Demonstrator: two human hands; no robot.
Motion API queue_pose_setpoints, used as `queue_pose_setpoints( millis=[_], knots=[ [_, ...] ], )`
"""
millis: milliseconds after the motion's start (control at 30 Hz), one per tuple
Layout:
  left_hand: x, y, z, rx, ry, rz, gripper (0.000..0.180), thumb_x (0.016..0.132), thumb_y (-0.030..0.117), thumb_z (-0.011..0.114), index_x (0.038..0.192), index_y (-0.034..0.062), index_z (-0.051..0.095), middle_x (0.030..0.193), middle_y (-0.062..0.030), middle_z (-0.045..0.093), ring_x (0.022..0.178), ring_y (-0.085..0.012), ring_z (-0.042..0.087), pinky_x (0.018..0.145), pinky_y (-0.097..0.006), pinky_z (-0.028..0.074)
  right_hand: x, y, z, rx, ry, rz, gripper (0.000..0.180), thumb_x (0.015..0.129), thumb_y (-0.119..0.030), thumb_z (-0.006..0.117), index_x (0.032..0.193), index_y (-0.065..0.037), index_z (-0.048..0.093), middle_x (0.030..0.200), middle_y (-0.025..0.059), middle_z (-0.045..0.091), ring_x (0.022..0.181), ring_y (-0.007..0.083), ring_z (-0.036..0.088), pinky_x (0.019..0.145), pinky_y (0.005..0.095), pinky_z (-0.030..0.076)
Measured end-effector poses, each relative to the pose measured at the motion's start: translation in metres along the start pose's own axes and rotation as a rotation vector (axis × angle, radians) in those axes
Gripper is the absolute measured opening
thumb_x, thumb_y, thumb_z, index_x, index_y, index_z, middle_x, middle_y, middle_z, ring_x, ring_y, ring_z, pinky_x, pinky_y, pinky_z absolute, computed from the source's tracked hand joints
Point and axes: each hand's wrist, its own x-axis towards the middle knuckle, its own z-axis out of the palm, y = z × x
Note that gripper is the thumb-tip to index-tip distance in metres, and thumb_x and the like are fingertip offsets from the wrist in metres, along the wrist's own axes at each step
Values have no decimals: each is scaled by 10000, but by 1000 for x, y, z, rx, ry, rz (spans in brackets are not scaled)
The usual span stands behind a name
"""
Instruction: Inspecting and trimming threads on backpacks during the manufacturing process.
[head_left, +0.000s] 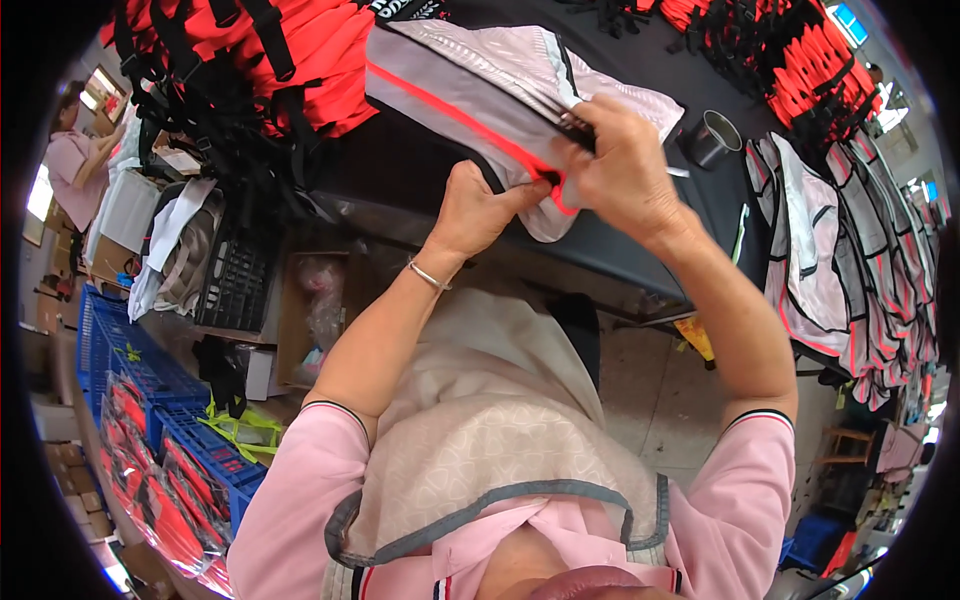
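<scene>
A sewn grey and whitish fabric piece (450,95) with bright red trim and dark binding lies across the dark table, its near end raised off the edge. My left hand (475,210) is closed, thumb and fingers pinching the red-trimmed edge. Just right of it, my right hand (625,165) bends over the same end with curled fingers. A slim dark object shows at its fingertips, but motion blur hides what kind it is. A metal cup (714,140) stands on the table to the right of my right hand.
Red pieces with black straps (290,65) are heaped at the far left; more red bundles (820,80) lie far right. Grey pieces with pink-red edges (810,250) hang at right. Blue crates (130,345) and a cardboard box (310,340) stand at left. Another person (78,165) is far left.
</scene>
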Motion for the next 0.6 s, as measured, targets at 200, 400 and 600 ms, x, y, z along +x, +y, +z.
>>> queue_pose_setpoints(
  millis=[200, 400, 600],
  knots=[
    [-43, -36, -45, -58, 187, -456, 328, 799, 219, 793, 867, -56, 628, 669, -48, 610, 505, -95, 564, 443, -245, 465, 34, 59, -74, -4, 320, 341, 117, 761, -78, 703, 781, 24, 648, 660, 35, 605, 621, 102, 538, 587, 296, 431],
    [-86, -36, -65, 438, 486, -321, 387, 692, 174, 869, 923, 13, 603, 840, -71, 635, 682, -112, 588, 612, -272, 490, -38, 84, -11, 366, 186, 307, 142, 808, -44, 675, 930, 26, 695, 788, 2, 667, 714, 70, 582, 674, 231, 462],
    [-42, -49, -103, 1065, -189, 547, 96, 828, 91, 700, 877, 64, 622, 813, -103, 612, 738, -288, 595, 674, -368, 502, -63, 42, 25, 362, 98, 274, 150, 758, 75, 684, 896, 18, 665, 798, -30, 604, 723, 35, 521, 646, 199, 421]
  ],
)
